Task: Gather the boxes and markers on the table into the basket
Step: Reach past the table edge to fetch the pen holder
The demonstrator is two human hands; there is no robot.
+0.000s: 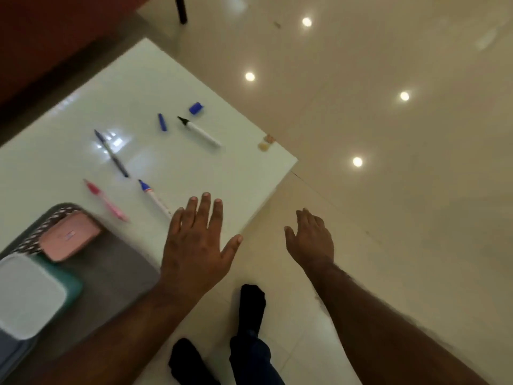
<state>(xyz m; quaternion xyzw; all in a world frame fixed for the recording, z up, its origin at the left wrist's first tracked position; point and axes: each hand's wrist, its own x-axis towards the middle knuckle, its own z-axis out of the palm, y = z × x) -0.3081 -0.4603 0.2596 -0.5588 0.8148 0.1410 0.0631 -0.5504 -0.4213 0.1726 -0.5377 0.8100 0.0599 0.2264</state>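
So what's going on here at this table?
A person is tidying a white table. Both hands are open and empty: the left hand hovers by a blue-tipped marker, the right hand is off the table's edge. The grey basket already holds a pink box and other boxes. Several markers and caps remain loose.

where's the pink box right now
In the head view, the pink box sits at lower left inside the grey basket, beside a white-lidded teal box, left of the left hand.
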